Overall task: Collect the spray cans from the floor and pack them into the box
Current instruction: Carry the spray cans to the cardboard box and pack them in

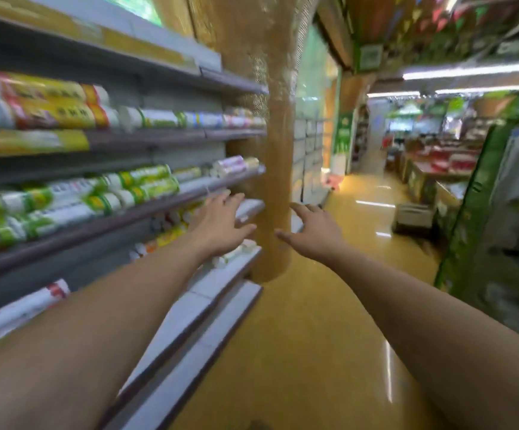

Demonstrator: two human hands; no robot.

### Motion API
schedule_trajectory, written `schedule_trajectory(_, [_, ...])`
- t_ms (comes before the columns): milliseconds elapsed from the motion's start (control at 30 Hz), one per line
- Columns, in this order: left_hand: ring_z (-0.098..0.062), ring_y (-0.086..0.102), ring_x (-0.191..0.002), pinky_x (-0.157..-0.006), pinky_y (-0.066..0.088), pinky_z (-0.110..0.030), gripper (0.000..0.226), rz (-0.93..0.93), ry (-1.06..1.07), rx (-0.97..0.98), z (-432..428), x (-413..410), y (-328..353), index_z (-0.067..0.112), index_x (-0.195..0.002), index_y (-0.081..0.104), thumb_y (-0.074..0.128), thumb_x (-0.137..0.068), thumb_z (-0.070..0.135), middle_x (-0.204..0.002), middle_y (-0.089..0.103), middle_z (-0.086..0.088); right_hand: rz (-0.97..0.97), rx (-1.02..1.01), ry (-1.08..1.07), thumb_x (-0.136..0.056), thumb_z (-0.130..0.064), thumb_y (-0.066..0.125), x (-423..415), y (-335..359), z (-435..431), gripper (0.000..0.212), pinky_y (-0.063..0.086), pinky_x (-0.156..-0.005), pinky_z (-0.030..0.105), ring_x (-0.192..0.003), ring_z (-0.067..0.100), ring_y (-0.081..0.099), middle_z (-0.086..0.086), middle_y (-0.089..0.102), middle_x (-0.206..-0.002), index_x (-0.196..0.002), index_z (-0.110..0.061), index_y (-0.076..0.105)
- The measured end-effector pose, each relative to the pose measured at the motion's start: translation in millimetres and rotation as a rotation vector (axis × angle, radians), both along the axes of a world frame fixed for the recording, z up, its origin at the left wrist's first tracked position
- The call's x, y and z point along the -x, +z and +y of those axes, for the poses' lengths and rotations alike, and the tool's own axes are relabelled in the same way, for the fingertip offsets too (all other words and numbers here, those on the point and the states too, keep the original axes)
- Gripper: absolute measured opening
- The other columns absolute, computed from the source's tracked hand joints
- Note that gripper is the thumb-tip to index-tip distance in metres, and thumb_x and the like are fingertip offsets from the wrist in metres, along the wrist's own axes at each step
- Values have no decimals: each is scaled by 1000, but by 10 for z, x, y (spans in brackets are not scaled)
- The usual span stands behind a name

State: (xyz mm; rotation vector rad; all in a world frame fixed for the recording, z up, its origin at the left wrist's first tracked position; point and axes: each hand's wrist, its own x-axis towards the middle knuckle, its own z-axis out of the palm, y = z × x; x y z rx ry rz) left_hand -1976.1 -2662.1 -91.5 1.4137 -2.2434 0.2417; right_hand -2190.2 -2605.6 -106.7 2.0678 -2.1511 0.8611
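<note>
The left hand (pixel 221 225) and right hand (pixel 314 231) reached forward, fingers spread, holding nothing (all blurred). Shelves (pixel 146 212) stood just left of the left hand; the spray cans' place couldn't be told.

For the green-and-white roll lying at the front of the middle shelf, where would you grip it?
Probably round its middle, from the aisle side: the green-and-white cylindrical roll lies on its side along the grey shelf, long face outward, with other rolls near its ends. Blur hides finer detail.

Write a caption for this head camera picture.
Left hand and right hand stretch open and empty beside stocked shelves in a shop, over a glossy yellow floor.
</note>
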Motion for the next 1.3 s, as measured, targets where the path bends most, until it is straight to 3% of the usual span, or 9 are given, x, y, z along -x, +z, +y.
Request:
schedule_trajectory(200, [-33, 32, -144, -117, 32, -45, 76, 3, 218, 63, 433, -481, 772, 23, -151, 38, 53, -90, 66, -158, 36, -10, 36, 84, 231, -88, -71, 56, -370, 745, 77, 82, 38, -112, 47, -141, 38, 39, 11, 44, -155, -156, -30, 34])
schedule_trajectory(333, [-30, 19, -151, -119, 27, -51, 77, -14, 374, 48, 913, -873, 969, 28, -157, 29, 48, -92, 67, -165, 23, -5, -51, 86, 447, -81, -78, 51, -901, 930, 87, 91, 34, -116, 49, -145, 33, 36, 7, 43, -157, -155, -27, 37])
schedule_trajectory(467, [-27, 15, -152, -119, 27, -53, 73, -53, 548, 45, 1452, -1459, 1048, 30, -157, 27, 46, -95, 64, -166, 19, -5, -4, 117, 585, -91, -68, 53, -1522, 952, 202, 80, 32, -116, 45, -143, 35, 37, 12, 44, -155, -156, -24, 37])
schedule_trajectory(633, [-27, 7, -154, -120, 24, -53, 71, -78, 790, -32, 2143, -2193, 963, 33, -158, 24, 42, -97, 65, -168, 12, -2, -20, 98, 779, -66, -88, 25, -2357, 822, 468, 107, 33, -117, 45, -143, 31, 38, 4, 42, -157, -155, -30, 37])
schedule_trajectory(900, [-26, 6, -155, -121, 22, -52, 70, -74, 1015, -52, 3480, -3289, 839, 34, -158, 24, 41, -97, 64, -168, 12, 0, -23, 68, 1034, -94, -66, 47, -3808, 870, 1382, 75, 30, -118, 47, -148, 31, 30, 6, 35, -161, -157, -27, 33])
schedule_trajectory(1300, [-29, 8, -154, -121, 23, -51, 68, -21, 1343, -83, 6065, -5242, 592, 31, -157, 27, 43, -98, 62, -168, 14, -6, 10, 30, 1288, -95, -64, 48, -6278, 549, 3387, 73, 29, -119, 46, -147, 34, 32, 7, 33, -162, -157, -29, 32])
